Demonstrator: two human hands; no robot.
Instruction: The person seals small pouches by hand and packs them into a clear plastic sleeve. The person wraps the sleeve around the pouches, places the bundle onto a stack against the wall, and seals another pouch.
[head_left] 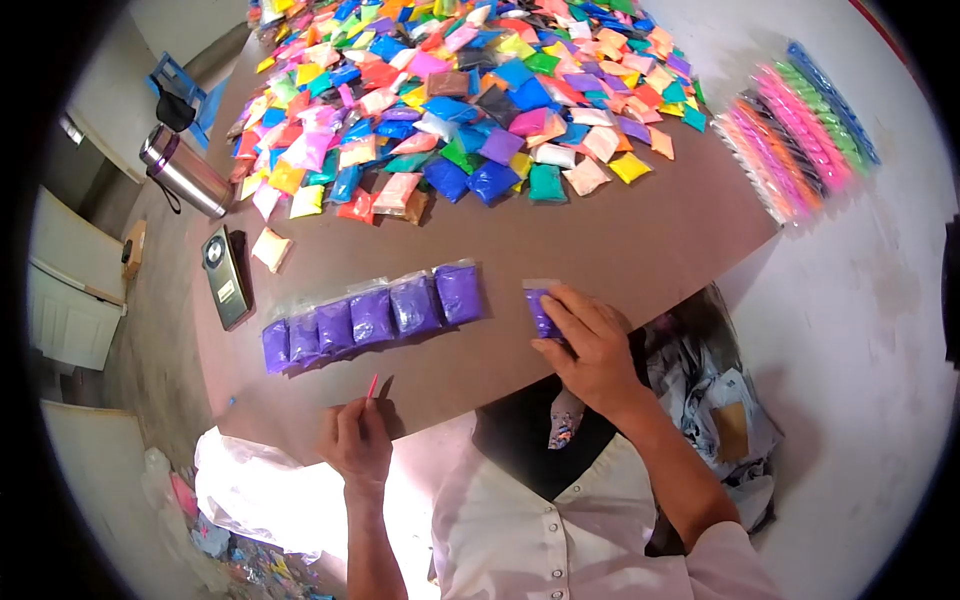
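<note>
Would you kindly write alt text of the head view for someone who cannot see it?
The right hand holds a small purple packet at a brown table, while the left hand pinches a thin pink stick. A row of six purple packets lies to the left, with a pile of multicoloured packets beyond.

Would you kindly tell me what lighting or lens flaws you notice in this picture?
Head view: dark, rounded borders frame the scene; the white plastic bag at lower left looks washed out; bright highlights streak the metal flask and fleck the row of purple packets; a shadow falls on the table beside the left hand.
</note>
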